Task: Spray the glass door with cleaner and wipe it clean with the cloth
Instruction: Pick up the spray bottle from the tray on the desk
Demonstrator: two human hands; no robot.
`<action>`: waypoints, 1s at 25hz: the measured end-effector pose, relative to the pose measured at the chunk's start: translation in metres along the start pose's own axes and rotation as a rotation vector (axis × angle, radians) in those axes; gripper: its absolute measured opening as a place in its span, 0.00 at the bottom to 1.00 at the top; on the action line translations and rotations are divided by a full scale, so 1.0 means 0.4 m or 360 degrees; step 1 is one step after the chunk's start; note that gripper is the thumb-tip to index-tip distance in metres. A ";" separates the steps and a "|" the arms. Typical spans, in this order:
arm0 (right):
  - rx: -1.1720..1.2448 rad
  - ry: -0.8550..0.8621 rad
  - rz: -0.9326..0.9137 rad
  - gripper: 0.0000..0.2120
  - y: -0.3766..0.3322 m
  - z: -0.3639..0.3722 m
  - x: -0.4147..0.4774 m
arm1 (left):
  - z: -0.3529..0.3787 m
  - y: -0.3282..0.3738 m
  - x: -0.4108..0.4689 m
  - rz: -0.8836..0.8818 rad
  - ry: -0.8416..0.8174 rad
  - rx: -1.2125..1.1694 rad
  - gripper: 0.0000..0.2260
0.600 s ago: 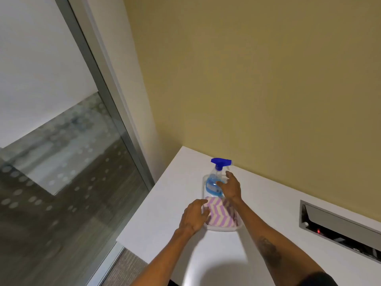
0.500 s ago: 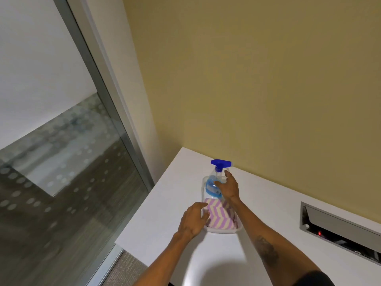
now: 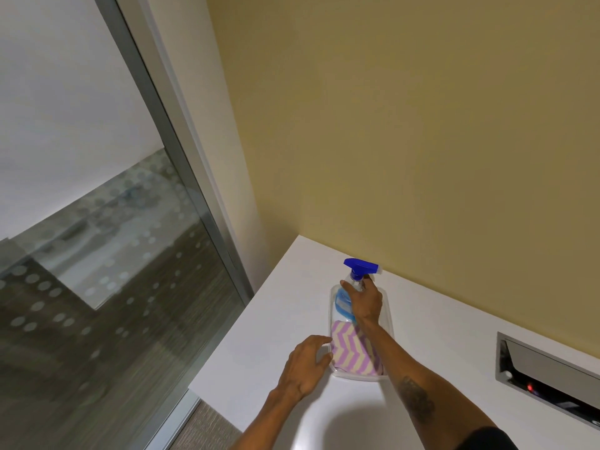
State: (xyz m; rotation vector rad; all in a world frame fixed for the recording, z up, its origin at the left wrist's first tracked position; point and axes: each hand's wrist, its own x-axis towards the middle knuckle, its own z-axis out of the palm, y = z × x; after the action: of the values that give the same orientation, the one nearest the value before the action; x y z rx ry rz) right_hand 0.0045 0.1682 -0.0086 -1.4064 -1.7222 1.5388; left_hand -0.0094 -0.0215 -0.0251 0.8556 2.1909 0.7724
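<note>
A clear spray bottle (image 3: 342,302) with a blue trigger head and blue label stands in a clear plastic tray (image 3: 388,316) on the white table. My right hand (image 3: 365,300) wraps around the bottle's neck and shoulder. A folded cloth (image 3: 352,350) with purple and cream zigzags lies in the tray's near half. My left hand (image 3: 306,365) rests at the tray's left rim beside the cloth, fingers spread, holding nothing. The glass door (image 3: 97,271), with a frosted dot band and a metal frame, fills the left side.
The white table (image 3: 259,345) butts against a yellow wall (image 3: 422,125). A recessed metal cable box (image 3: 548,375) with a red light sits in the table at the right. Carpet shows below the table's left corner by the door frame.
My right hand has slid up from the bottle's body to its neck and closed around it. My left hand has stayed at the tray's left edge.
</note>
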 end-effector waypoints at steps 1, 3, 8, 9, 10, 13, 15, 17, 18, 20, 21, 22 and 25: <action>-0.0027 -0.0013 -0.0017 0.22 0.005 -0.002 -0.004 | -0.003 0.000 -0.001 -0.0007 0.0002 -0.0013 0.18; -0.0060 -0.0032 -0.0022 0.22 0.011 -0.013 -0.016 | -0.011 0.005 -0.007 -0.0017 0.0025 -0.0039 0.18; -0.0075 -0.0036 -0.0197 0.21 -0.024 -0.068 -0.041 | -0.020 0.032 -0.021 -0.0058 0.0100 -0.0155 0.20; -0.0084 -0.0049 -0.0247 0.21 -0.035 -0.081 -0.048 | -0.019 0.038 -0.026 -0.0064 0.0108 -0.0186 0.21; -0.0097 -0.0069 -0.0306 0.20 -0.047 -0.094 -0.056 | -0.018 0.046 -0.030 -0.0067 0.0124 -0.0214 0.22; -0.0165 -0.0159 -0.0501 0.16 -0.094 -0.130 -0.101 | -0.020 0.081 -0.048 -0.0044 0.0166 -0.0285 0.26; -0.0204 -0.0240 -0.0609 0.15 -0.128 -0.149 -0.138 | -0.027 0.105 -0.062 0.0007 0.0220 -0.0309 0.29; -0.0207 -0.0367 -0.0681 0.16 -0.169 -0.163 -0.190 | -0.046 0.128 -0.087 0.0052 0.0326 -0.0352 0.33; -0.0192 -0.0442 -0.0711 0.17 -0.189 -0.167 -0.219 | -0.060 0.137 -0.102 0.0075 0.0381 -0.0391 0.36; -0.0134 -0.0602 -0.0785 0.18 -0.228 -0.171 -0.285 | -0.093 0.149 -0.144 0.0113 0.0464 -0.0474 0.43; -0.0101 -0.0692 -0.0827 0.18 -0.247 -0.170 -0.322 | -0.113 0.151 -0.174 0.0126 0.0495 -0.0520 0.46; -0.0071 -0.0787 -0.0866 0.18 -0.265 -0.166 -0.359 | -0.133 0.150 -0.207 0.0145 0.0517 -0.0580 0.48; -0.0022 -0.1072 -0.0948 0.19 -0.319 -0.137 -0.474 | -0.188 0.129 -0.321 0.0209 0.0619 -0.0756 0.49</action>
State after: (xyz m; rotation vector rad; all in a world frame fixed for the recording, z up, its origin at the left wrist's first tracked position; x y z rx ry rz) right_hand 0.0744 0.0457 0.1793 -0.2839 -2.2431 1.7213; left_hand 0.0269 -0.1058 0.1030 0.6452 2.1375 1.5571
